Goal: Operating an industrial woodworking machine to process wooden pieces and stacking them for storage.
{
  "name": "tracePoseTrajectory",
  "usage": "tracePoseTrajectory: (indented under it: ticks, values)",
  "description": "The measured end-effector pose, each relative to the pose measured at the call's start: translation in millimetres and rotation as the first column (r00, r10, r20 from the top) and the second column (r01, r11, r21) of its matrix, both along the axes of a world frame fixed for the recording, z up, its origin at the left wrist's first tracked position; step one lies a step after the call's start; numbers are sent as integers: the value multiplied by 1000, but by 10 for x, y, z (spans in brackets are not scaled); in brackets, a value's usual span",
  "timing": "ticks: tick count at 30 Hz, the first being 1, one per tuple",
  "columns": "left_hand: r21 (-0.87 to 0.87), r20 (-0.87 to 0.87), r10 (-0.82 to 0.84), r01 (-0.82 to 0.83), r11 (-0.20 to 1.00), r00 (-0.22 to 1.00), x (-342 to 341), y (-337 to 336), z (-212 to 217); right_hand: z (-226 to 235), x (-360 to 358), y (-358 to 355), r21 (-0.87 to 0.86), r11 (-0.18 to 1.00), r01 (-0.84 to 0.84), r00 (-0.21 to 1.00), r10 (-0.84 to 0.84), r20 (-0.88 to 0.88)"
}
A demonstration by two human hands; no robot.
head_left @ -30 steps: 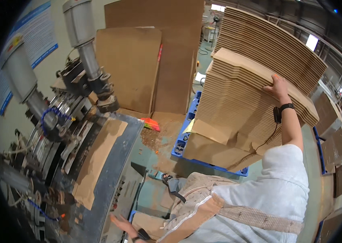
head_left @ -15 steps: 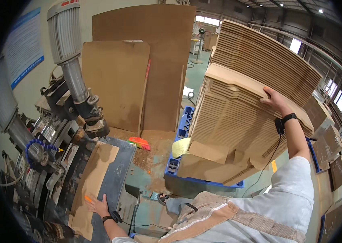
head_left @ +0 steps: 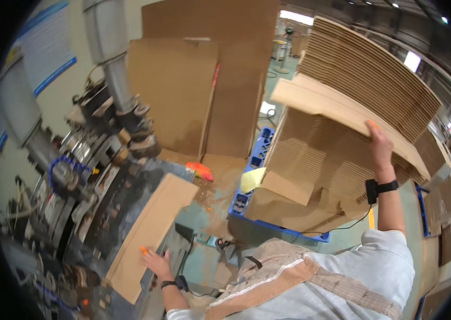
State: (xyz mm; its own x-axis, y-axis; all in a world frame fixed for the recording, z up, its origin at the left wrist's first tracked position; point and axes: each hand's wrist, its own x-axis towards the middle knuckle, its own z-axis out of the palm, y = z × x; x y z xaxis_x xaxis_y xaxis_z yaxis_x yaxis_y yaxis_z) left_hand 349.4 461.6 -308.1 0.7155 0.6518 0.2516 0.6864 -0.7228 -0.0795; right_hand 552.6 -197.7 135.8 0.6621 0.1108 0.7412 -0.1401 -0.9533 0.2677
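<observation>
A long light-brown board (head_left: 153, 229), shaped along its edge, lies slanted over the machine's dark table (head_left: 148, 178). My left hand (head_left: 156, 262) rests on its near part, fingers spread with an orange covering on a fingertip. Over to the right, my right hand (head_left: 381, 146) grips the near edge of a similar board (head_left: 332, 101), its fingers partly hidden. That board is tilted and raised at its near edge above the stack of boards (head_left: 316, 144). Another tall row of boards (head_left: 369, 66) stands behind it.
Metal cylinders (head_left: 121, 85) and a blue hose (head_left: 62, 165) belong to the machine at left. Large brown sheets (head_left: 172, 90) lean on the wall. The stack sits on a blue pallet (head_left: 260, 149), with a yellow paper (head_left: 252, 180) at its side. An orange brush (head_left: 200, 170) lies among sawdust.
The board under my left hand has slid right, away from the machine, and turned. My right hand has closed on the stack's top board and lifted its near edge.
</observation>
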Motion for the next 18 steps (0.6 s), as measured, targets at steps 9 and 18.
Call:
tracePoseTrajectory:
  ticks: [9,18]
  values:
    - [-91,266,-321,356,930,909,-312,-146,116,626,312,1921,-100,632,-769,636,736,-235]
    - [-94,206,-377,402,911,903,-1413,-874,912,-1557,699,5355,128,-11,-992,-100,692,-715]
